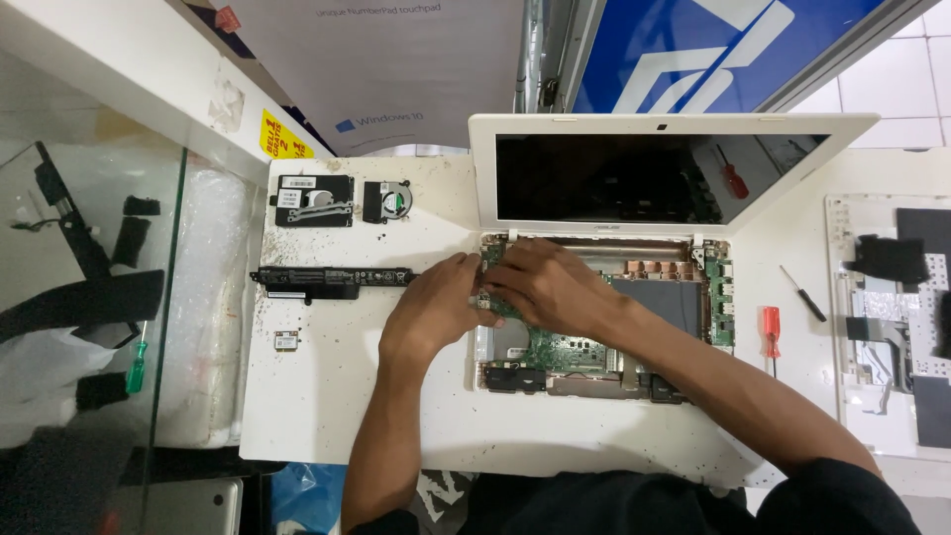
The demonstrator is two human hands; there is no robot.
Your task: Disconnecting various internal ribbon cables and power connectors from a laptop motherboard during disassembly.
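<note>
A white laptop (pixel 674 124) lies open on a white table (pixel 347 396), its dark screen upright and its base uncovered. The green motherboard (pixel 555 347) shows inside the base. My left hand (pixel 436 302) rests at the base's left edge, fingers pinched at the board's upper left corner. My right hand (pixel 545 282) lies over the same corner, fingers curled down onto the board. What the fingertips grip is hidden.
Left of the laptop lie a long black battery (pixel 332 279), a hard drive in a bracket (pixel 313 201), a small fan (pixel 386 200) and a tiny card (pixel 286 341). Right: red screwdriver (pixel 772 329), black screwdriver (pixel 802 293), removed keyboard cover (pixel 892 327). Glass counter (pixel 89 297) at left.
</note>
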